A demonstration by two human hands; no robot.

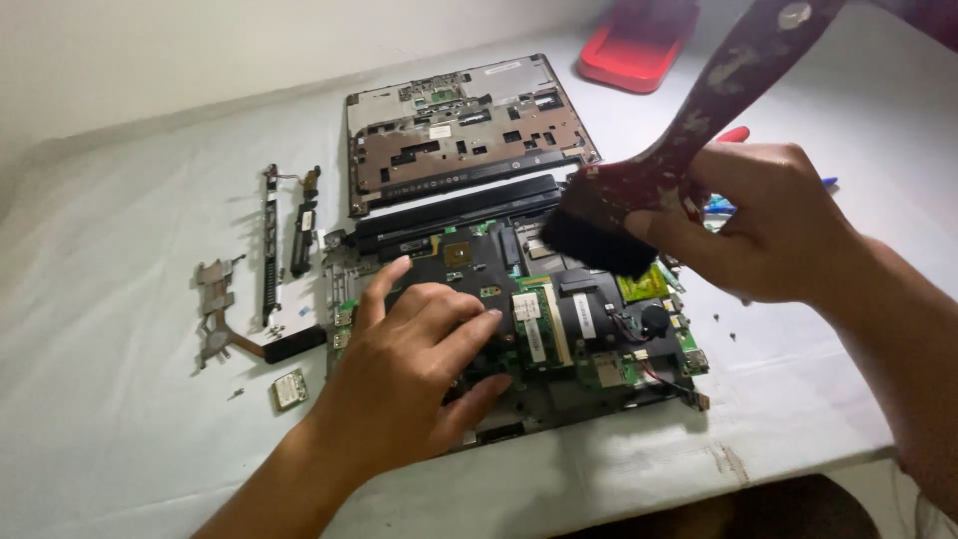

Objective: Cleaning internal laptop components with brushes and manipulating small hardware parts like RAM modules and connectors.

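An opened laptop base with its green and black motherboard [589, 329] exposed lies in the middle of the table. My left hand [419, 374] presses flat on the board's left part, fingers spread. My right hand [768, 225] grips a paintbrush [639, 195] with a worn dark red handle and black bristles. The bristles hover just above the board's upper right area, near the long black battery bar [449, 215].
The removed laptop cover [464, 125] lies behind the base. A copper heat pipe with fan [235, 319], a narrow strip part [269, 245] and a small card [289, 387] sit at the left. A red box [634, 50] stands at the back. Small screws dot the white cloth [120, 399].
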